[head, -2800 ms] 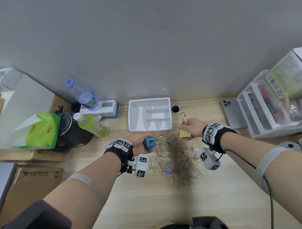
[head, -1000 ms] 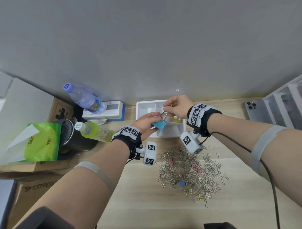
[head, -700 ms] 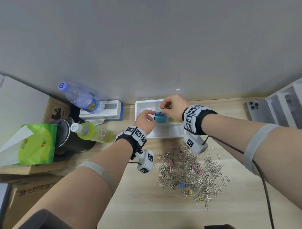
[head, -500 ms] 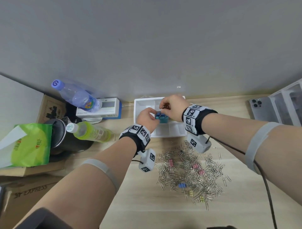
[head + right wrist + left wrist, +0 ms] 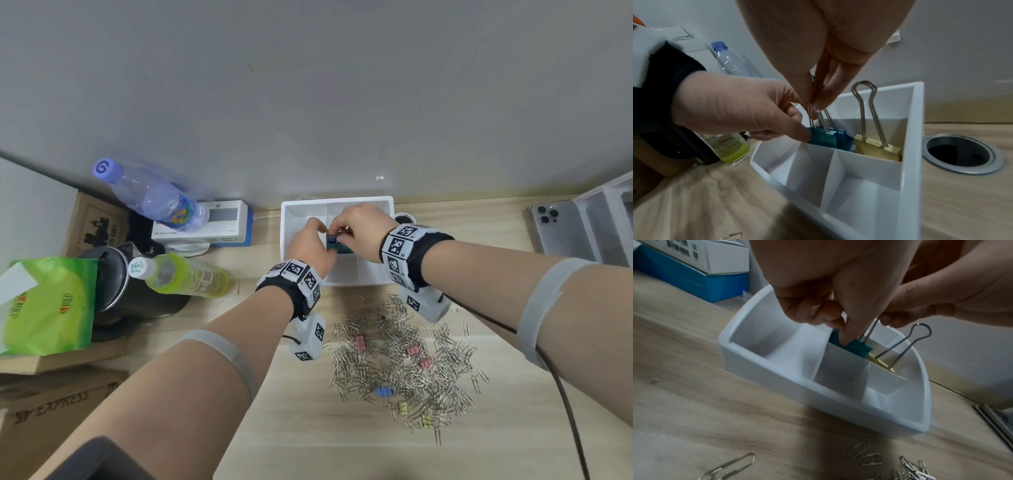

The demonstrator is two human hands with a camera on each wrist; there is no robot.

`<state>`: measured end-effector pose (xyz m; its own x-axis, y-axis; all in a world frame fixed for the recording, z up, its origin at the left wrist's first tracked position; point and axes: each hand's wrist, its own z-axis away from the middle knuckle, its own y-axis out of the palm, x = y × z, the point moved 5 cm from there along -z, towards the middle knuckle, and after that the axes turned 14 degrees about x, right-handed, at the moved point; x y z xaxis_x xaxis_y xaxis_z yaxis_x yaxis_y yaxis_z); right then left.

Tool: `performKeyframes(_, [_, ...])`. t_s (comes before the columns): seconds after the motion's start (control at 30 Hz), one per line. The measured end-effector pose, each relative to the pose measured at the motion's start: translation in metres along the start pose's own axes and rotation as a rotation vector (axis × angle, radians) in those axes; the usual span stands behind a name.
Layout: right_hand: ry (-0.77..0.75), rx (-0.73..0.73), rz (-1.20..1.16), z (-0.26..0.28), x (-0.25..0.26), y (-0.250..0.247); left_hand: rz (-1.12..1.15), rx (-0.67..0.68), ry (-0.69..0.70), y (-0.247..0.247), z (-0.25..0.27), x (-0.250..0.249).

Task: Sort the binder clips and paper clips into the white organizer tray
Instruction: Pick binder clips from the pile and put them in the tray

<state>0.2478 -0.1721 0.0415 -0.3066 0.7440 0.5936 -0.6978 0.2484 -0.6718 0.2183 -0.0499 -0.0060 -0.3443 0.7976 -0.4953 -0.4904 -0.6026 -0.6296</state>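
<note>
The white organizer tray stands at the back of the desk. Over its middle compartment my left hand pinches the body of a teal binder clip. My right hand pinches its wire handles from above. In the right wrist view the teal binder clip sits with a blue clip behind it, beside a yellow binder clip standing in the same compartment. The left wrist view shows my left hand on the teal binder clip. A pile of paper clips with small coloured binder clips lies in front of the tray.
Left of the tray are a blue-and-white box, a clear bottle, a green bottle, a black kettle and a green pack. A round desk hole lies just right of the tray, a phone further right.
Both hands carried the teal clip from the pile up to the tray and lowered it into the middle compartment beside the yellow clip. The yellow clip has left my right hand.
</note>
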Motion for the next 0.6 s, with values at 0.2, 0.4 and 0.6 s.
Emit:
performKeyframes(0.2, [0.006,0.065,0.077,-0.005,0.0,0.011,0.05,0.045,0.001,0.003,0.002,0.0])
performKeyframes(0.4, [0.048,-0.013,0.058,0.012,-0.019,-0.006,0.096,0.059,-0.013,-0.001,0.008,-0.003])
performKeyframes(0.6, [0.174,-0.06,0.078,0.038,-0.055,-0.016,0.095,0.069,-0.024,0.002,0.016,-0.004])
